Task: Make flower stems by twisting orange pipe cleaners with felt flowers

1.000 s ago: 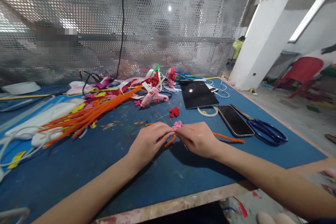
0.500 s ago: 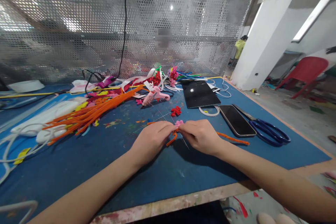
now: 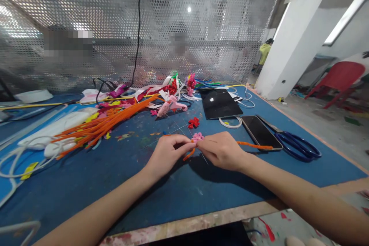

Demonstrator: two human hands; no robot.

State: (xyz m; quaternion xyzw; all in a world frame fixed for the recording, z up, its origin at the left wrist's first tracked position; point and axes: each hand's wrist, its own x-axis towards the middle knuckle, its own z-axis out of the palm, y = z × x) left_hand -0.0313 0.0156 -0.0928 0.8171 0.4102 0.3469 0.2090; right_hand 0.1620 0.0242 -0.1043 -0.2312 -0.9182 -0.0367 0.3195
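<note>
You are pinching the fuzzy orange pipe cleaner (image 3: 251, 145) over the blue counter (image 3: 115, 184) with left hand (image 3: 167, 153) and right hand (image 3: 222, 150), fingers closed on it, the small pink chenille flower (image 3: 197, 137) sitting at its 12 o'clock. Its tail, trailing toward 3 o'clock, is risking a snag on the black smartphone (image 3: 261, 132).

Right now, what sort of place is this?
Most likely a craft workbench in a shared workshop: a bundle of orange pipe cleaners, a pink glue gun and scissors lie on the blue mat, a perforated metal screen fences the bench, and the left hand and right hand pinch one orange pipe cleaner.
</note>
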